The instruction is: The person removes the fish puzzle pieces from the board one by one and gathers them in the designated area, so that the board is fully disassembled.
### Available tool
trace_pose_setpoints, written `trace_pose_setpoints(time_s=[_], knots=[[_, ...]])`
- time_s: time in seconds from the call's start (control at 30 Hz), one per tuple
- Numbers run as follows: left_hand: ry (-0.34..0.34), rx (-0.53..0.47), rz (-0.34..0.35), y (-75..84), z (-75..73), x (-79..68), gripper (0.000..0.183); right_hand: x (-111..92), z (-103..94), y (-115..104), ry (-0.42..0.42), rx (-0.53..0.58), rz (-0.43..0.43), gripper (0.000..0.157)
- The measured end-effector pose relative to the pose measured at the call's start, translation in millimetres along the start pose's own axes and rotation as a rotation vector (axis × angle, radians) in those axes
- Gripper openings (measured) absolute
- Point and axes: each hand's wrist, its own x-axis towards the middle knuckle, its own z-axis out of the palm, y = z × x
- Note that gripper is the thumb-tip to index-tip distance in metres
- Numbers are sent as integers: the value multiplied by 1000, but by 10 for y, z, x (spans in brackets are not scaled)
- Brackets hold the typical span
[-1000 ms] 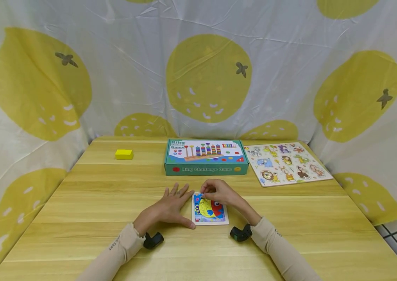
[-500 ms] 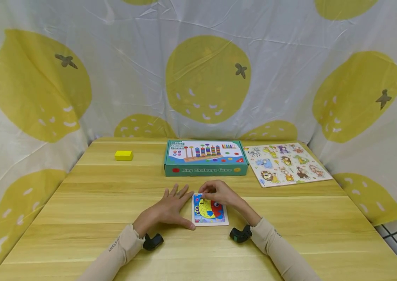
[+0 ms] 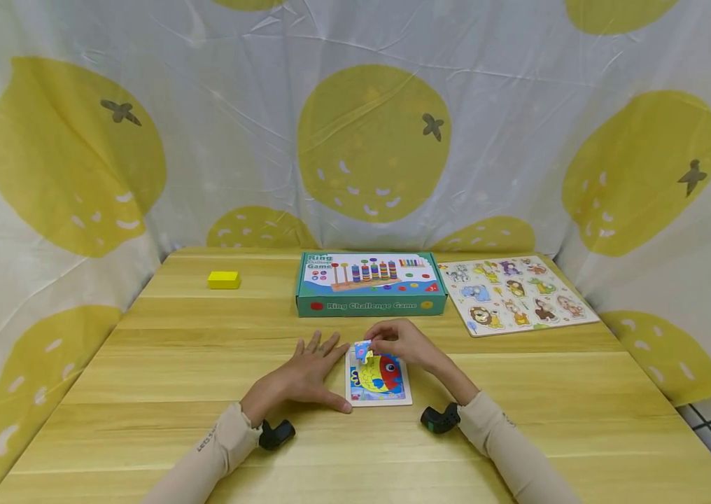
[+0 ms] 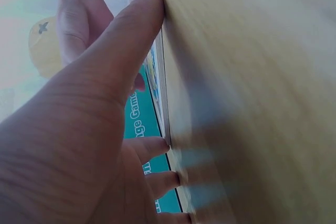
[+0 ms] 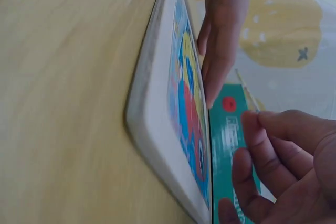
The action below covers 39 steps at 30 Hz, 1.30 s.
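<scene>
A small jigsaw puzzle board (image 3: 381, 403) with a white frame and a red, yellow and blue fish picture lies flat on the table. My left hand (image 3: 302, 374) rests spread beside its left edge, thumb and index finger touching the frame. Above the board's upper left part, my right hand (image 3: 407, 343) pinches a blue and yellow puzzle piece (image 3: 362, 350) between thumb and index finger. The piece is tilted and raised off the board; in the right wrist view this puzzle piece (image 5: 247, 88) appears thin, nearly edge-on.
Behind the board stands a green Ring Challenge Game box (image 3: 371, 306). An animal puzzle board (image 3: 507, 294) lies to its right. A yellow block (image 3: 224, 280) sits at the far left. A lemon-print curtain (image 3: 236, 140) hangs behind the table.
My right hand has lifted the puzzle piece up from the fish picture and tilted it, shifting slightly right. My left hand keeps its place at the frame.
</scene>
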Motion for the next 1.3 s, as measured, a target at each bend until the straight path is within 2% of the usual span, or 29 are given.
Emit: trace_pose_setpoints(time_s=[0.2, 0.3, 0.43, 0.67, 0.8, 0.9, 1.13, 1.3], knots=[[2, -3, -8, 0, 3, 7, 110, -170, -167, -139, 27, -24, 6, 18], [4, -2, -6, -3, 3, 7, 110, -245, -262, -67, 48, -39, 6, 18], [8, -2, 0, -4, 5, 3, 109, -306, -380, 149, 73, -43, 19, 19], [17, -4, 8, -8, 10, -4, 110, -529, -547, -26, 56, -7, 57, 18], [20, -4, 11, -9, 15, -5, 110, -601, -611, -30, 61, -16, 90, 20], [20, -9, 12, -8, 13, -8, 109, -615, -646, 23, 62, -30, 103, 20], [17, -19, 9, 2, 6, -15, 109, -563, -678, 384, 53, -30, 134, 18], [14, -12, 6, 5, 4, -17, 109, -561, -680, 458, 44, -30, 124, 20]])
